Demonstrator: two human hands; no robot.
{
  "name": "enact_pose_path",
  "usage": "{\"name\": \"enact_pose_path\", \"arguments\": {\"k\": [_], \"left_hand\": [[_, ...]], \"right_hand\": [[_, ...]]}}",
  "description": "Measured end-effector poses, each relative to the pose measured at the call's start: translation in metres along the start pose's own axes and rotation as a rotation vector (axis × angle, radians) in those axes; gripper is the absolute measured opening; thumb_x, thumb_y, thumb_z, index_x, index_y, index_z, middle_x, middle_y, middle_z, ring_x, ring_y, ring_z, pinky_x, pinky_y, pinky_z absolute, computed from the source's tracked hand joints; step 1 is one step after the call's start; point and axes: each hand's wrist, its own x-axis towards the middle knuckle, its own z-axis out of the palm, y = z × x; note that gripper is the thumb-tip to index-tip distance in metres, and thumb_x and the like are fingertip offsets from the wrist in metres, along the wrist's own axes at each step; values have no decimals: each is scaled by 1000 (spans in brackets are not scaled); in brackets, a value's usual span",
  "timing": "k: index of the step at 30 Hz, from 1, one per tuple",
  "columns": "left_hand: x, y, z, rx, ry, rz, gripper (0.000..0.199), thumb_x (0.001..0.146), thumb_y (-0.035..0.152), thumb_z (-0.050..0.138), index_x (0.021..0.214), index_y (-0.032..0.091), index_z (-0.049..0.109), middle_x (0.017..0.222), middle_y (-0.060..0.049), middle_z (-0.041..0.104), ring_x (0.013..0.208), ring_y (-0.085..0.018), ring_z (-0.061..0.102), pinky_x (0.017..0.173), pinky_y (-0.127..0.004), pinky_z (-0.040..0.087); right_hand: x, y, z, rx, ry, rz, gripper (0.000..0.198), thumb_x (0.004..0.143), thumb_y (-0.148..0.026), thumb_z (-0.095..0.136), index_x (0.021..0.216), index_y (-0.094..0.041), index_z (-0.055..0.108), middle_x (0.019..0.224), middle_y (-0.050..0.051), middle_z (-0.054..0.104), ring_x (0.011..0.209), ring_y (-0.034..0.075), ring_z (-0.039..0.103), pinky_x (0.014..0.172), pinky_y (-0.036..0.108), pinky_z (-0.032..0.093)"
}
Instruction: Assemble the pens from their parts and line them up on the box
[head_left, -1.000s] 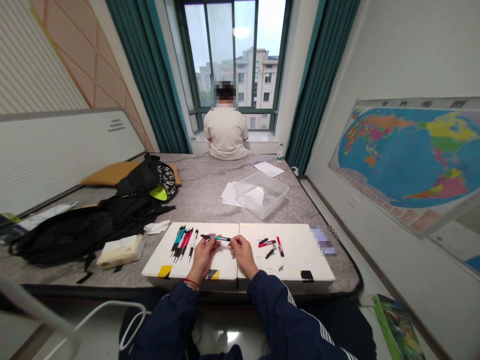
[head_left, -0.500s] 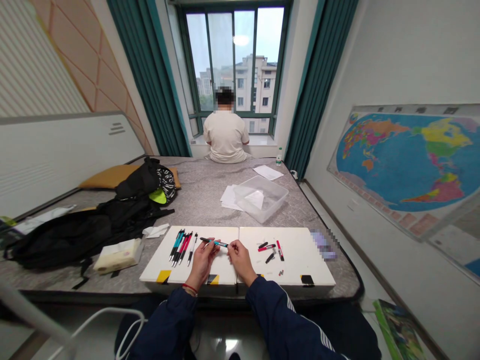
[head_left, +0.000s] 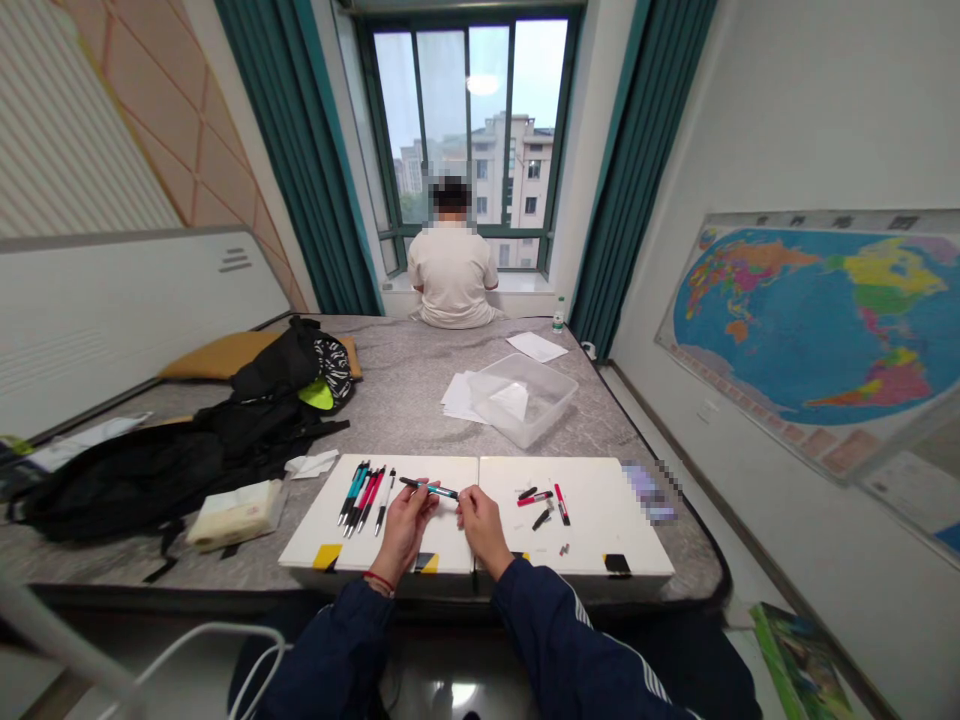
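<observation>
Turquoise-and-black pen (head_left: 442, 491): held between both hands, raised above the left white box (head_left: 315, 548) near the inner edge where it meets the right white box (head_left: 600, 490); it lies nearly level, its black end toward the left.
Left hand (head_left: 406, 525): thumb and fingertips closed round the pen's barrel, the palm partly turned up; a red cord bracelet (head_left: 380, 580) circles the wrist.
Right hand (head_left: 484, 520): thumb and index finger pinched together at the pen's right end, the other fingers curled in; whether the tip itself is gripped cannot be told.
Pen row: on the left box, turquoise pens (head_left: 355, 488), then red pens (head_left: 367, 500), then a white pen (head_left: 385, 502) set slightly apart, nearest the left hand.
Loose pieces: on the right box, red-and-black pieces (head_left: 562, 505) and black pieces (head_left: 541, 519) lie scattered, with tiny bits (head_left: 564, 550) nearer the front edge.
Bed: behind the boxes sit a clear plastic bin (head_left: 536, 425) and white papers (head_left: 456, 398); to the left, a tissue pack (head_left: 236, 515) and a black backpack (head_left: 127, 470).
Window side: a person in a white T-shirt (head_left: 452, 275) sits facing away.
</observation>
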Motion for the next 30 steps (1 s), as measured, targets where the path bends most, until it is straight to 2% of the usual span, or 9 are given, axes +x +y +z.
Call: {"name": "enact_pose_path", "arguments": {"k": [3,8,12,17,22,30], "left_hand": [[0,0,0,0,-5,7,33,75,23,77,102,12,62,100,-12,73,71,-10,68,76,-25,56],[-1,0,0,13,-13,9,34,76,24,76,104,13,61,102,-11,72,73,-10,68,77,-25,56],[0,0,-1,16,-11,7,35,75,24,77,104,14,60,103,-11,72,72,-10,68,77,-26,56],[1,0,-2,14,-15,13,36,74,25,77,104,14,60,102,-10,72,72,-9,67,76,-25,55],[0,1,-1,25,2,7,36,72,24,78,102,14,61,101,-10,72,72,-10,67,75,-26,55],[0,0,0,18,6,14,35,71,25,80,100,14,63,95,-9,71,70,-10,65,73,-25,55]], "right_hand": [[-2,-1,0,-72,13,-54,34,97,-42,39,76,-20,53,61,-3,56,57,12,53,58,22,38],[-1,1,2,-80,-11,10,42,98,-45,34,70,-20,53,59,-3,56,54,12,52,55,21,37],[-1,1,1,-76,-2,-37,34,96,-44,40,79,-19,55,63,-3,58,57,12,54,57,22,38],[-2,-2,0,-106,-36,-40,41,99,-43,34,69,-20,51,59,-3,55,58,12,54,59,22,38],[-2,-2,-1,-102,-15,-63,29,97,-41,40,80,-20,53,65,-3,58,60,12,54,59,21,38],[-2,1,0,-90,-38,-20,36,98,-41,37,75,-20,54,62,-3,57,58,12,53,57,21,37]]}}
